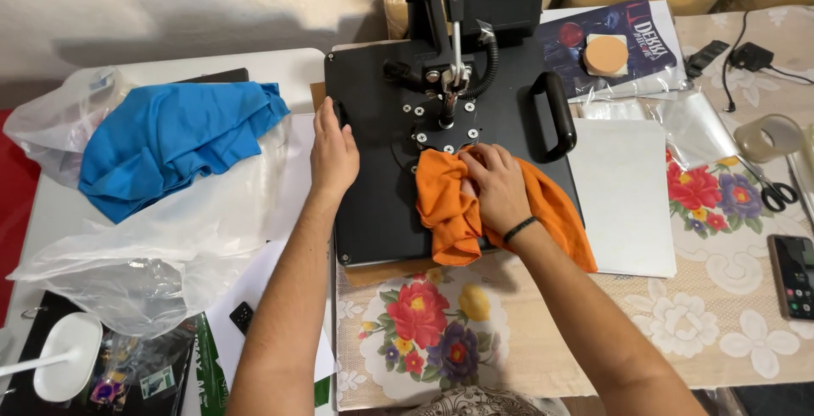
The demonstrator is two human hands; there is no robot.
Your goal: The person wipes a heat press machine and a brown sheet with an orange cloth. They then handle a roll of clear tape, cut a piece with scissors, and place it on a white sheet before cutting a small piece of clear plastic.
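Here, right hand (494,185) presses crumpled orange cloth (454,212).

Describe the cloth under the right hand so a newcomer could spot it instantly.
Start at the big black heat press in the middle of the table. On its flat top plate, near the front edge, the right hand presses a crumpled orange cloth. It is the only orange fabric; the other cloth, blue, lies far left.

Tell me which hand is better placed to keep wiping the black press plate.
Right, probably. The right hand already grips the orange cloth on the black press plate; the left hand only rests at its edge.
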